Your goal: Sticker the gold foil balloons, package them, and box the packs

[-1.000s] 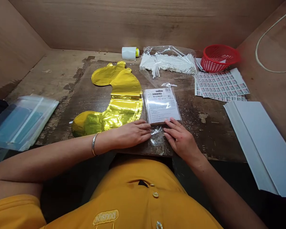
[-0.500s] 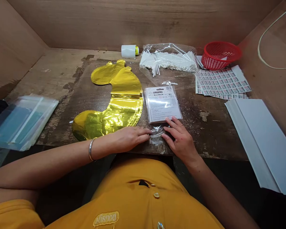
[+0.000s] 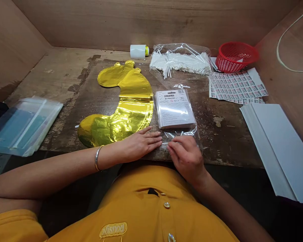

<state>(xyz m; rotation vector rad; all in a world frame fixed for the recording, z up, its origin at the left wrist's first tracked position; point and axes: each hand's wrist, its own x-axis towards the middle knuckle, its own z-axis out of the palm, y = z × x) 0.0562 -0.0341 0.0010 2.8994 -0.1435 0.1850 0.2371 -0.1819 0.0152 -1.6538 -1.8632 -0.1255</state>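
Note:
A white printed card pack [image 3: 176, 112] lies on the dark tabletop in a clear plastic bag [image 3: 164, 137], whose loose end spreads toward my body. My left hand [image 3: 141, 144] rests flat, fingers stretched out, at the left edge of that loose end. Over the bag's near end, my right hand [image 3: 187, 154] is closed with thumb and forefinger pinched together. What sits between those fingertips is too small or hidden to tell. A shiny gold foil balloon [image 3: 133, 111], flat and curved, lies just left of the pack, its lower part beside my left hand.
Behind are a bag of white sticks [image 3: 189, 62], a white roll with a yellow end [image 3: 138, 52] and a red basket [image 3: 236, 57]. Sticker sheets [image 3: 237, 84] and white card sheets [image 3: 280, 144] lie right. Clear plastic sleeves [image 3: 25, 126] lie at the left edge.
My right hand's spread fingers have drawn together into a pinch near the bag's end. My left hand's fingers have straightened and lie flatter. The bag's loose end looks more spread out.

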